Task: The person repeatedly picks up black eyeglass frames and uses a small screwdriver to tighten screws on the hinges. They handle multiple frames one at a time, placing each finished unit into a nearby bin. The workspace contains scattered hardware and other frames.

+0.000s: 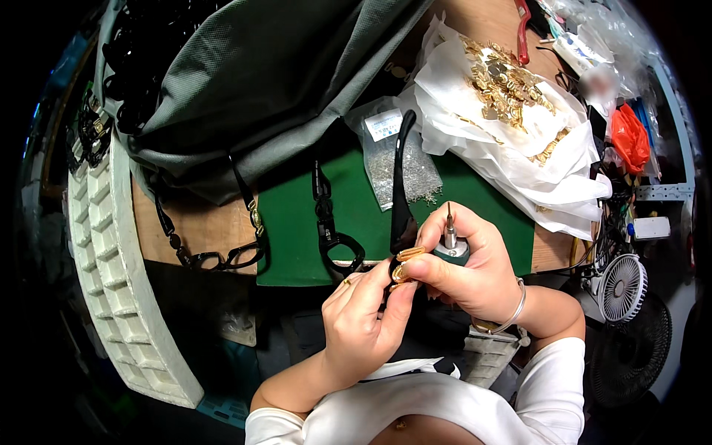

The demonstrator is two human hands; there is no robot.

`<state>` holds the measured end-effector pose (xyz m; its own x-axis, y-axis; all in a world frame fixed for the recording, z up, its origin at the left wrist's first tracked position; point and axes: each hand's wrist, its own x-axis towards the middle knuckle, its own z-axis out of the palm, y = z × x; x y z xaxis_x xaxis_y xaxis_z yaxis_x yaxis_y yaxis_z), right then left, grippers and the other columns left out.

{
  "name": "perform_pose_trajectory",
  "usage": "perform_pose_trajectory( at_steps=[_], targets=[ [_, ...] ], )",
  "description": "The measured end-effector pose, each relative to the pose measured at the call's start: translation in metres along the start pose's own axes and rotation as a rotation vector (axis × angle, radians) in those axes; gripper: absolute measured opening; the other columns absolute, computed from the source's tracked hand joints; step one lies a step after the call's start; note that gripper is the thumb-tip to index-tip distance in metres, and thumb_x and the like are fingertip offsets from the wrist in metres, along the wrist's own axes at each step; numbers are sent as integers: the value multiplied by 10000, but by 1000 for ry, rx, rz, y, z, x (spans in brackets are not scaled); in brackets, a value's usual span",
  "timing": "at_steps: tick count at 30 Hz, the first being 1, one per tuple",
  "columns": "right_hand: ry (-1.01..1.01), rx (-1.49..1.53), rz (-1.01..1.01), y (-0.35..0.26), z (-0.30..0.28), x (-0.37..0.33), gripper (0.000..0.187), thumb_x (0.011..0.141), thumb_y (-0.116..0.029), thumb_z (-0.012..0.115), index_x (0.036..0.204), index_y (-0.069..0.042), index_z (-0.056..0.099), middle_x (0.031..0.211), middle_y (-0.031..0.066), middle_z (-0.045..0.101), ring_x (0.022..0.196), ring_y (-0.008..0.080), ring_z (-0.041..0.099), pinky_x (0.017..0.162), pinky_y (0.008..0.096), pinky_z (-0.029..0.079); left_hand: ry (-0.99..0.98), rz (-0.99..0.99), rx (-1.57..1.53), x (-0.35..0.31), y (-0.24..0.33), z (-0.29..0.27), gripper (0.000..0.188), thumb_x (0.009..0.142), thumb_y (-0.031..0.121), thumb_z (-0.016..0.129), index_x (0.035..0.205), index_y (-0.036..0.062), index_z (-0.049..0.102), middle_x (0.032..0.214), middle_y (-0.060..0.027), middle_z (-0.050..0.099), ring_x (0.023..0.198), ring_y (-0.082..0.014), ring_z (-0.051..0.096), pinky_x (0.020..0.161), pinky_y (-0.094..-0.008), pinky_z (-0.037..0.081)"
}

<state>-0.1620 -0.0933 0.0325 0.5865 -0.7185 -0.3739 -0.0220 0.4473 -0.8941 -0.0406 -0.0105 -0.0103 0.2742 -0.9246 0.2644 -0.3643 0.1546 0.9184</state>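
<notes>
Close together over the near edge of the green mat [289, 256], my two hands work on one black eyeglass temple [403, 200], its long arm pointing away from me. My left hand [356, 320] pinches its near end, where a gold ornament [401, 271] sits. With thumb and fingertips my right hand [478, 278] presses on that same ornament. A screwdriver [451, 248] with a thin upright bit is also held in the right hand, its body partly hidden by the fingers. To the left of my hands lie a black eyeglass frame [343, 248] and another with gold trim [222, 258].
A plastic bag of tiny metal pieces [397, 167] lies ahead. White paper [445, 89] at far right carries many gold ornaments [512, 93]. A large grey cloth bag [245, 89] fills the far left, beside a white compartment rack [111, 274]. A small white fan [621, 289] stands right.
</notes>
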Motion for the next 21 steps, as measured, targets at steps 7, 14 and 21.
perform_pose_trajectory(
  at_steps=[7,14,21],
  targets=[
    [-12,-177,-74,0,-8,10,276,703,-117,702,822,-18,473,686,-5,514,626,34,478,524,180,405,-80,29,-19,3,-1,-7,176,664,-26,611,840,-30,599,607,-77,587,496,-183,554,487,-260,415],
    [-90,27,7,5,-8,15,224,724,-107,675,838,-21,503,597,7,519,419,32,429,365,168,311,-60,20,17,2,0,-5,142,666,-18,608,807,-30,595,598,-64,587,480,-174,547,478,-257,408],
    [-107,-219,-181,3,-21,7,355,719,-139,690,984,10,508,786,50,576,680,77,535,617,218,446,-69,-12,95,-4,1,-26,186,648,-10,635,820,-47,575,620,-94,589,526,-196,573,487,-254,440]
  ],
)
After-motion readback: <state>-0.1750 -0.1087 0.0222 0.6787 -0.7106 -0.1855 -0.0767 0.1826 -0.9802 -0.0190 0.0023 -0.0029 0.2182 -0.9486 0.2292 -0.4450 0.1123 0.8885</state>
